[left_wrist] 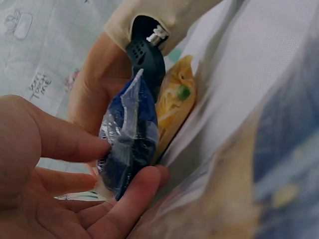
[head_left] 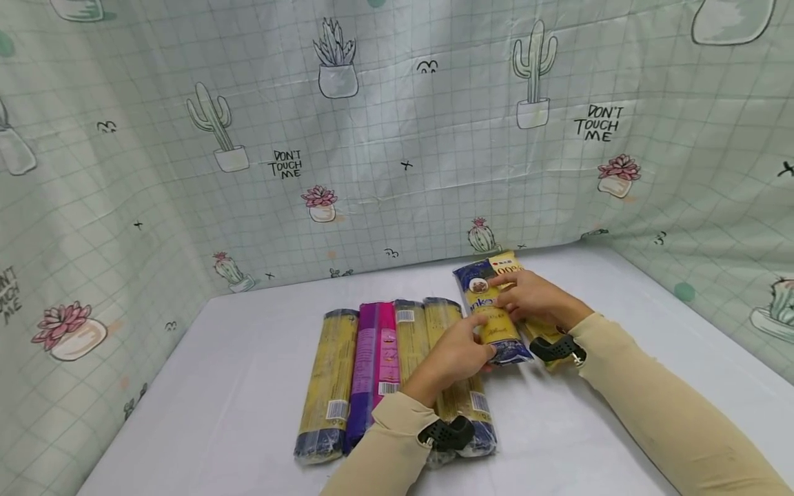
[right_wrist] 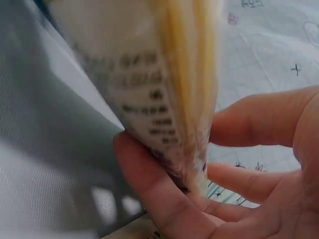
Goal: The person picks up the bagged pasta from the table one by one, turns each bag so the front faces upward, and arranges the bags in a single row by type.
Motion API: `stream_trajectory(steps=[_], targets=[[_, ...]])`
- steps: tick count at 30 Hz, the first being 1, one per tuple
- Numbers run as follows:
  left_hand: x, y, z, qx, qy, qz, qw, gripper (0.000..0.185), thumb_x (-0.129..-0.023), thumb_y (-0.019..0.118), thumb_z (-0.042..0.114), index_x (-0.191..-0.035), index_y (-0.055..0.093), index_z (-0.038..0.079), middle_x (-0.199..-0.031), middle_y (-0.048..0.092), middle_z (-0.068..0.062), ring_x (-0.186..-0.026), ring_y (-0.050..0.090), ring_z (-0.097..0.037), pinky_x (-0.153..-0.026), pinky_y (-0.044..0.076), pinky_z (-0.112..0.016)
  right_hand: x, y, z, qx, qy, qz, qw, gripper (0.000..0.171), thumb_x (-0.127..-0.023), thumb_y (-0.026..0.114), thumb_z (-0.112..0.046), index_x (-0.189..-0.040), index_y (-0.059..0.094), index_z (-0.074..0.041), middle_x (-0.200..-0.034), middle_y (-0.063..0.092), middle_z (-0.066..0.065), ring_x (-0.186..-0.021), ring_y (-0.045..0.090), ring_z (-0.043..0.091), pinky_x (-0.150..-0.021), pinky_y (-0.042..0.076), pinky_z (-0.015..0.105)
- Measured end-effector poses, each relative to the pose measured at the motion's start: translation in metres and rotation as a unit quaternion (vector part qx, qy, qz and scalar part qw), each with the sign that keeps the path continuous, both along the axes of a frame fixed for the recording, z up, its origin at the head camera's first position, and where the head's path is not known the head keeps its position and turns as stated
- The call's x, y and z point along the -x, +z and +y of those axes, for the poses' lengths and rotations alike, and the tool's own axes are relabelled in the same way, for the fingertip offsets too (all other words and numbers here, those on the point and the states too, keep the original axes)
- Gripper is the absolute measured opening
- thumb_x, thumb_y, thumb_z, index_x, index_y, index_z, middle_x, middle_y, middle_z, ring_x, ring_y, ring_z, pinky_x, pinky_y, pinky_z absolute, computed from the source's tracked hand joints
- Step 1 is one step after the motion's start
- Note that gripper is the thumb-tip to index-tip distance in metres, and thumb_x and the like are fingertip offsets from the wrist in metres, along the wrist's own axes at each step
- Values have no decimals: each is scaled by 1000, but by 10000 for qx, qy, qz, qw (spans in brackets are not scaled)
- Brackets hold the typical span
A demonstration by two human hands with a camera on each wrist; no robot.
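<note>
Backdrop: pale green gridded sheeting (head_left: 397,138) printed with potted cacti and the words "DON'T TOUCH ME", hung on three sides of a white table (head_left: 248,386).

Item 1: blue-and-yellow pasta packet (head_left: 493,313), lying near the back centre-right of the table, its long axis running away from the person. It is held at both ends. In the left wrist view its crimped dark blue end (left_wrist: 127,144) stands between thumb and fingers.

Item 2: left hand (head_left: 455,355), beige sleeve and black wrist strap. Thumb and fingers are curled round the near end of the blue-and-yellow pasta packet, grasping it.

Item 3: right hand (head_left: 536,296), same sleeve and strap. Fingers lie over the far half of the packet; the right wrist view shows thumb and fingers (right_wrist: 149,189) closed round a packet end, grasping it.

Item 4: second yellow packet (head_left: 540,331), just beside the held one on its right, largely hidden under the right hand and wrist.

Item 5: row of four long packets, side by side and touching, left of the hands: yellow packet with dark blue end (head_left: 329,386), purple-and-pink packet (head_left: 375,358), and two further yellow packets (head_left: 412,337), the rightmost one (head_left: 442,318) partly covered by the left forearm.
</note>
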State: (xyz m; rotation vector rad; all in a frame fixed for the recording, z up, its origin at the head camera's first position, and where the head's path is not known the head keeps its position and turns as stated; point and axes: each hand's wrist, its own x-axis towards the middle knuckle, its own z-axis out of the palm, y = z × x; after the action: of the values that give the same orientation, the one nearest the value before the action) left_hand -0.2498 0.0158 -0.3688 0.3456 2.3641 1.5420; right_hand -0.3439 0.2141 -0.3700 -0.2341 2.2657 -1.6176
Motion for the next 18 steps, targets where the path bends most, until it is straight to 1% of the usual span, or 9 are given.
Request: stream_trajectory(steps=[3, 6, 11, 15, 18], targets=[[0, 2, -2, 314, 10, 98, 9995, 56, -94, 69, 11, -146, 51, 11, -98, 65, -6, -68, 68, -21, -63, 53, -30, 1, 1, -3, -187, -61, 34, 9998, 61, -94, 61, -2, -149, 38, 7, -127, 55, 28, -83, 64, 22, -69, 58, 33], [-1, 3, -3, 433, -89, 102, 9990, 59, -95, 69, 18, -148, 48, 9, -101, 66, -6, -71, 68, -21, -66, 52, -30, 2, 1, -4, -321, -58, 66, 9994, 60, -94, 61, -2, -149, 38, 7, -131, 53, 30, -89, 66, 24, -72, 59, 36], [-2, 3, -3, 617, -246, 80, 9978, 61, -96, 69, 23, -150, 46, 7, -110, 67, -5, -74, 67, -19, -69, 52, -31, -1, 5, -2, -571, 38, 120, 9983, 60, -96, 60, -3, -149, 35, 10, -135, 50, 34, -98, 67, 28, -78, 59, 40], [-1, 2, -2, 739, -293, 109, 9968, 59, -96, 68, 26, -148, 48, 5, -116, 66, -6, -74, 67, -18, -72, 53, -32, -4, 11, 3, -616, 112, 36, 9980, 59, -97, 57, -5, -149, 33, 11, -134, 50, 34, -95, 68, 29, -81, 59, 42], [-1, 0, -1, 864, -358, 206, 9954, 57, -97, 67, 28, -145, 51, 4, -117, 67, -5, -73, 66, -15, -75, 53, -33, -6, 14, 7, -526, 187, -58, 9984, 57, -100, 55, -7, -149, 32, 11, -129, 54, 32, -91, 69, 28, -82, 58, 43]])
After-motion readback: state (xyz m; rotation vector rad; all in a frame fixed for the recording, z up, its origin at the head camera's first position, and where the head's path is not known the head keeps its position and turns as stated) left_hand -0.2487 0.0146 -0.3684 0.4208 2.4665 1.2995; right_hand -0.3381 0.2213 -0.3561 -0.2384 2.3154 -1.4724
